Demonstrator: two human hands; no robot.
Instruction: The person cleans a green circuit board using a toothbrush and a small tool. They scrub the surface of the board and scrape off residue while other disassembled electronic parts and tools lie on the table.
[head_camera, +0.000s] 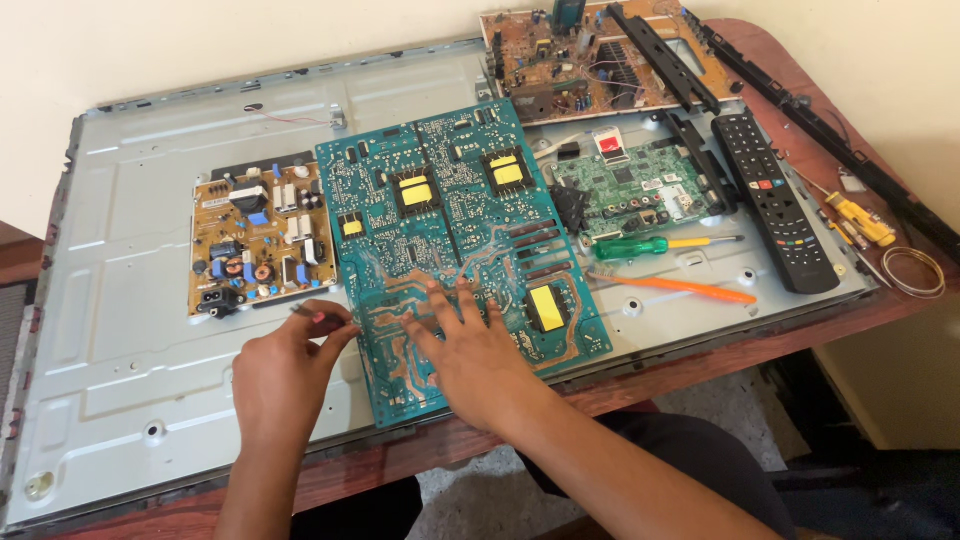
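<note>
A large teal circuit board (450, 210) with yellow labelled parts lies tilted across a grey metal back panel (120, 300). My right hand (470, 350) rests flat on the board's lower part with its fingers spread, holding nothing. My left hand (285, 375) is at the board's lower left edge. Its fingertips pinch a thin metal tool (305, 312) with a pinkish end, which points left over the panel. A tan power board (255, 240) sits just above my left hand.
A green board (625, 185), a green-handled screwdriver (635, 246) and an orange tool (690, 289) lie right of the teal board. Further right are a black remote (775, 200), a yellow tool (860, 220) and a wire coil (915, 272). A brown board (560, 50) lies at the back.
</note>
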